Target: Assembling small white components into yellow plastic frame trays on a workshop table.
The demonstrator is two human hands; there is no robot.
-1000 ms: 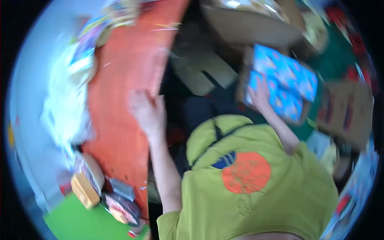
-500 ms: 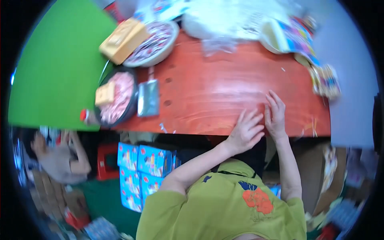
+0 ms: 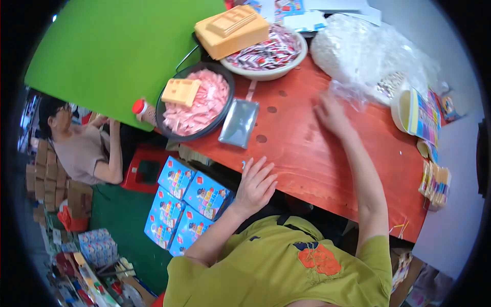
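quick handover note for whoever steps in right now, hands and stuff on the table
Left hand: open, empty, fingers spread at the near edge of the red table.
Right hand: open, flat on the table, fingertips at the clear plastic bag.
Silver foil pouch lies untouched beside the dark bowl of pink sachets; the white bowl of red-and-white sachets sits behind it.
Nothing is held; nothing visibly packed yet.

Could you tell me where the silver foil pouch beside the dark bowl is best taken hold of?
Probably by its near short edge: the silver pouch lies flat on the red table, with the dark bowl crowding its left side. Pinch that edge from the person's side.
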